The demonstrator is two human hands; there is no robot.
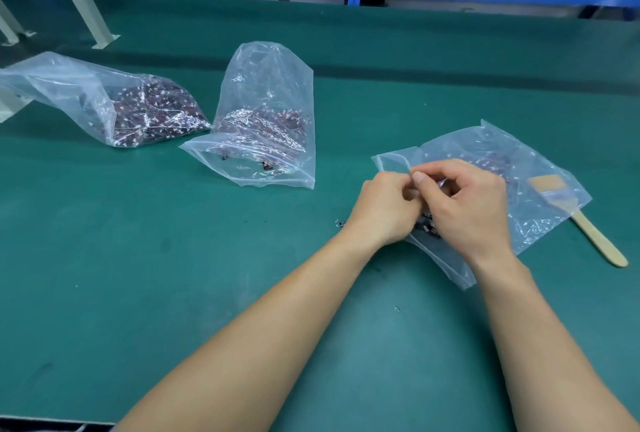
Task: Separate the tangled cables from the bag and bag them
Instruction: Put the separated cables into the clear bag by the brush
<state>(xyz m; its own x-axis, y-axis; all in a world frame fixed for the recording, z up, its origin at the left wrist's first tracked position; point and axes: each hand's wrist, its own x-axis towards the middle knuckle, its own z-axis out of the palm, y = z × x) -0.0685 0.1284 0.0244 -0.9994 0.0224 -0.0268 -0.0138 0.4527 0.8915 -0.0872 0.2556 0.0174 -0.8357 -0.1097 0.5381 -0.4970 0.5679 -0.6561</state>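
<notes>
The left hand (384, 210) and right hand (467, 205) touch, both pinching, I think, cables (429, 226). The bag (485, 144) lies right under them.

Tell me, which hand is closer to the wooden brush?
Right. The right hand is just left of the brush, over the flat bag; the left hand sits farther left.

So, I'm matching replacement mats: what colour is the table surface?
The table surface is teal green, shown best in the head view.
</notes>
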